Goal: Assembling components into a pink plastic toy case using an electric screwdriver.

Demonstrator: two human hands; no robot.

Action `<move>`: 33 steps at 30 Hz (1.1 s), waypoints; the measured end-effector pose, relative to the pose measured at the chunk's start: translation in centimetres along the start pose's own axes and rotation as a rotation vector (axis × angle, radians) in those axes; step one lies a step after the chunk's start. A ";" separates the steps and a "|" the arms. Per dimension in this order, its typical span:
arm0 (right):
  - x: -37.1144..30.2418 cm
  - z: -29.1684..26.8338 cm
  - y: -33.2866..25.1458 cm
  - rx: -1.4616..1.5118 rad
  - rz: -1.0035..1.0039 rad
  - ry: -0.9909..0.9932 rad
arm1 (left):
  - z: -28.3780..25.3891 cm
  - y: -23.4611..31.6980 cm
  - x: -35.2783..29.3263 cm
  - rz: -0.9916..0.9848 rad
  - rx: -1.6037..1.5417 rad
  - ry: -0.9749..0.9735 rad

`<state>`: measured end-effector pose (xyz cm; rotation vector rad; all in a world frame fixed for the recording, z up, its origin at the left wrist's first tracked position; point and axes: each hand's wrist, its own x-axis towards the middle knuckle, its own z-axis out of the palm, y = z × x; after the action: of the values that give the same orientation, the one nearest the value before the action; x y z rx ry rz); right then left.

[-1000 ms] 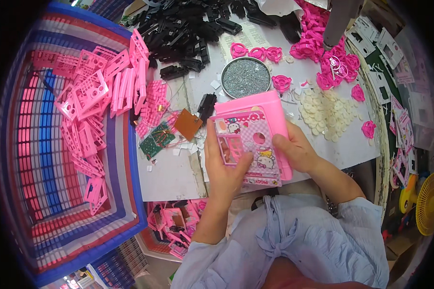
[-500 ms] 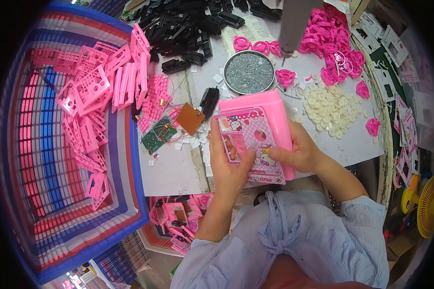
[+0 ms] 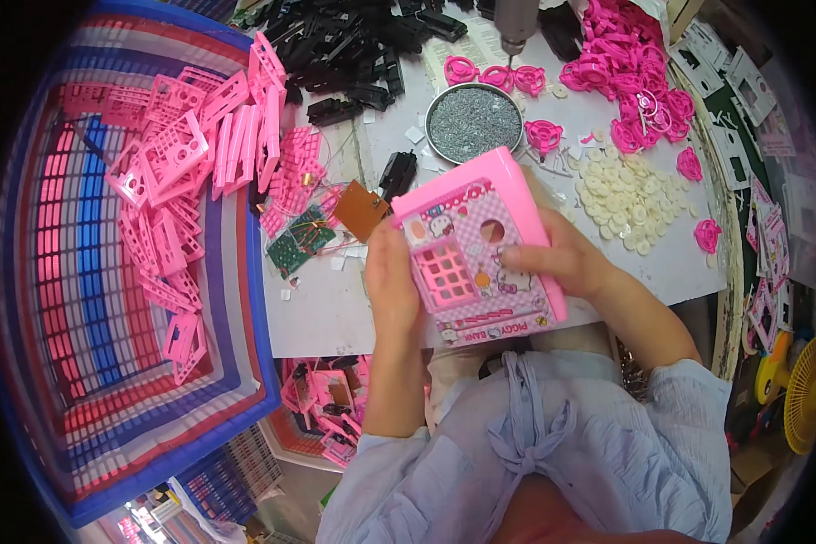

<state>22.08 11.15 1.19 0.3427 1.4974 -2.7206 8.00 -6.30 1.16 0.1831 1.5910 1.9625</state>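
A pink panel (image 3: 470, 213) with a printed, checkered face is held between the two grips, over the near edge of the surface (image 3: 322, 322). The left grip (image 3: 393, 281) is clamped along the panel's left edge, its fingertips largely hidden. The right grip (image 3: 560, 257) is clamped on the opposite edge, thumb laid across the printed face, the other fingers out of sight beneath. A window of small square openings lies nearer the left grip; a single round hole lies nearer the right thumb.

Just beyond the left grip are a brown board (image 3: 363, 211) and a slim black part (image 3: 397, 174); to its left lies a green circuit board (image 3: 299, 240) with thin wires. Farther left stands a striped basket with a blue rim (image 3: 269, 385), containing pink frames (image 3: 174, 154). Ahead of and between the grips sits a round tin (image 3: 427, 125) filled with small metal pieces (image 3: 474, 118), with pink ring-shaped parts (image 3: 544, 136) about it; a tool (image 3: 516, 25) hangs past the tin. Beyond the right grip are spread cream discs (image 3: 630, 201), and behind these rises a heap of magenta parts (image 3: 612, 59). Black parts (image 3: 358, 50) are piled well beyond the left grip.
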 end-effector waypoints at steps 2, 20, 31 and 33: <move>-0.5 -0.9 -0.2 -0.061 -0.053 -0.012 | 0.3 0.5 0.4 -0.033 -0.018 0.056; -2.6 -0.2 2.1 0.032 0.005 0.083 | -0.2 1.0 1.7 0.282 0.108 0.071; -3.0 0.0 2.9 0.002 -0.189 0.204 | 0.4 -1.2 -0.6 0.307 0.336 -0.009; -3.3 0.5 3.0 0.016 -0.198 0.211 | 0.0 -2.2 -0.5 0.355 0.378 0.015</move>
<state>25.55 8.83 -0.38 0.5244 1.6420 -2.9303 9.23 -6.35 -0.79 0.6425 2.0412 1.8911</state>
